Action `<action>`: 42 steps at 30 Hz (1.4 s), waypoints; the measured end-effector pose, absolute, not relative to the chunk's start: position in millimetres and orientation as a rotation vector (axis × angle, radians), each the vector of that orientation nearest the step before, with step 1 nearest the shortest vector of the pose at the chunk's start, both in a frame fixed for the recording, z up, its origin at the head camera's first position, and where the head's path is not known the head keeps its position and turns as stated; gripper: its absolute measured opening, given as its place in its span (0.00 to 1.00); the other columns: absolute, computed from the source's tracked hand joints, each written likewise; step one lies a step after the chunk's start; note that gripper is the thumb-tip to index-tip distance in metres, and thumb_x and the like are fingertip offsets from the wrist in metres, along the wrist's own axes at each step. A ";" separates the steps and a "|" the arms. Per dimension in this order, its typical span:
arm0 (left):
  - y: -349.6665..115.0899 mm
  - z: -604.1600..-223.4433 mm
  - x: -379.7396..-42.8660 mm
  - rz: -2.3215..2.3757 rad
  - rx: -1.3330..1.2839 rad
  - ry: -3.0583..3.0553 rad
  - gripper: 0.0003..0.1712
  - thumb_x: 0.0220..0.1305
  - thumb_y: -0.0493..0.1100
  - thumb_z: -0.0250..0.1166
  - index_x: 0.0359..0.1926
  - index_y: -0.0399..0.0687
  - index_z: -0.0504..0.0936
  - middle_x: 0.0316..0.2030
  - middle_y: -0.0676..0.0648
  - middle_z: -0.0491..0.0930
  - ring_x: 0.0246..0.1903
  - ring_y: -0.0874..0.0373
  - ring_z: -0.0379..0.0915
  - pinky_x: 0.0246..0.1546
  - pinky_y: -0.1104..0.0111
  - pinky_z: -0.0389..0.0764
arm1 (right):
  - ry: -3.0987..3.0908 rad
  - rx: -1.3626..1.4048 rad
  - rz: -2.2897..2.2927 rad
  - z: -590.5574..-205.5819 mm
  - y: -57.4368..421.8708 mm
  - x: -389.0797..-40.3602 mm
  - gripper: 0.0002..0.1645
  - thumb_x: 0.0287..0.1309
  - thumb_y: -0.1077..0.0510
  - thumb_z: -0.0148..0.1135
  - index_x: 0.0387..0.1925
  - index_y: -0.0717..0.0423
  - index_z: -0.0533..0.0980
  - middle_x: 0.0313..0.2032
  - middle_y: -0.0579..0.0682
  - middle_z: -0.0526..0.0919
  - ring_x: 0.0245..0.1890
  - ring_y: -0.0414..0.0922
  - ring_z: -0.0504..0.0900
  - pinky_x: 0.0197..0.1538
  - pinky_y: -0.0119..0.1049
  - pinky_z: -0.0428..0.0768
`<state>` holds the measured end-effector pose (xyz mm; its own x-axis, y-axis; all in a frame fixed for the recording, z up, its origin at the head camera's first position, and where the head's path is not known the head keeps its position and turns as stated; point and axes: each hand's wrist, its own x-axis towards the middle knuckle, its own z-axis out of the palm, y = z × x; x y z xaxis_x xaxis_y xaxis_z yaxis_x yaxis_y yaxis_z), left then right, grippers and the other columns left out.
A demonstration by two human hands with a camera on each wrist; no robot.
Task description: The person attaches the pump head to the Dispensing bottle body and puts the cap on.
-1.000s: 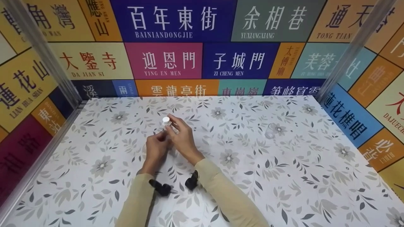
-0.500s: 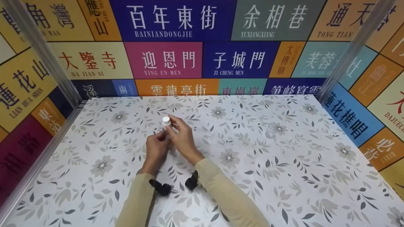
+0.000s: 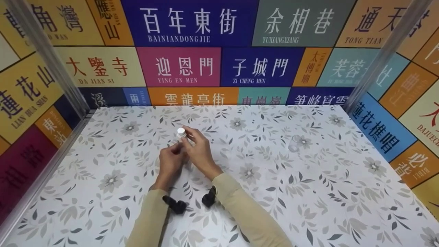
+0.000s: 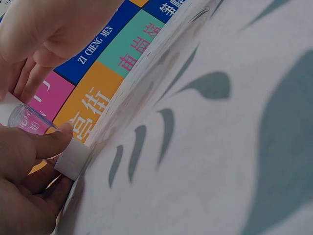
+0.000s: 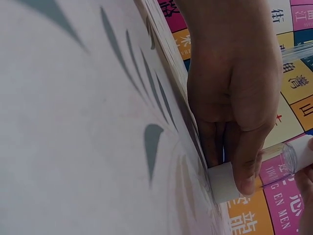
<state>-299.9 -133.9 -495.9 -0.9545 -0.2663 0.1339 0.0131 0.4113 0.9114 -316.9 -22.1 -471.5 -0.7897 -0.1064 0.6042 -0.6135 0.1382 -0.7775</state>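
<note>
A small clear bottle (image 4: 30, 120) stands on the patterned tabletop, with a white cap (image 3: 181, 130) at its top and a white lower end (image 4: 73, 159) right at the table surface. My left hand (image 3: 170, 159) pinches that lower end, its thumb pressed along the side in the right wrist view. Higher up, my right hand (image 3: 200, 149) grips the bottle near the top cap, index finger and thumb on either side. Only the fingertips of the right hand (image 5: 306, 196) show at the edge of the right wrist view.
A clear, round-edged plastic piece (image 3: 294, 144) lies on the right part of the table. The floral cloth (image 3: 253, 199) spreads across the tabletop. Coloured panels with Chinese lettering (image 3: 178, 67) close off the back and sides, with transparent posts (image 3: 384, 51) in the corners.
Both hands keep their hold on the bottle in nearly the same place. The whole head view shifts slightly.
</note>
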 end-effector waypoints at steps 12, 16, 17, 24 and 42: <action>-134.0 -497.0 -300.4 -1.553 0.191 -2.378 0.19 0.55 0.32 0.69 0.50 0.40 0.86 0.45 0.38 0.88 0.42 0.49 0.83 0.42 0.68 0.80 | -1.993 0.659 1.654 -470.8 -21.5 -316.2 0.21 0.60 0.65 0.67 0.55 0.66 0.77 0.52 0.60 0.83 0.56 0.53 0.82 0.59 0.42 0.82; -133.4 -498.2 -300.6 -1.514 0.166 -2.365 0.15 0.56 0.32 0.69 0.47 0.38 0.88 0.43 0.38 0.88 0.42 0.48 0.84 0.44 0.66 0.80 | -1.993 0.647 1.647 -470.0 -21.0 -316.4 0.22 0.60 0.64 0.67 0.56 0.66 0.77 0.53 0.60 0.82 0.58 0.53 0.81 0.61 0.41 0.81; -133.3 -498.5 -300.7 -1.505 0.160 -2.362 0.14 0.56 0.32 0.68 0.45 0.37 0.88 0.42 0.38 0.89 0.42 0.48 0.83 0.44 0.64 0.81 | -2.000 0.645 1.650 -470.0 -20.9 -316.6 0.22 0.61 0.64 0.67 0.56 0.65 0.77 0.54 0.60 0.82 0.58 0.53 0.81 0.62 0.40 0.80; -134.0 -500.1 -300.4 -1.498 0.150 -2.355 0.14 0.56 0.32 0.69 0.45 0.37 0.88 0.43 0.37 0.88 0.42 0.48 0.84 0.45 0.63 0.82 | -2.011 0.669 1.694 -471.5 -21.3 -316.6 0.22 0.63 0.66 0.63 0.59 0.66 0.75 0.57 0.61 0.81 0.60 0.53 0.80 0.63 0.43 0.79; -133.7 -498.5 -298.5 -1.629 0.191 -2.335 0.18 0.52 0.30 0.69 0.46 0.40 0.88 0.38 0.38 0.88 0.33 0.55 0.79 0.31 0.75 0.77 | -1.992 0.634 1.709 -472.3 -23.2 -315.7 0.25 0.61 0.64 0.66 0.59 0.66 0.75 0.59 0.62 0.80 0.62 0.54 0.79 0.64 0.44 0.78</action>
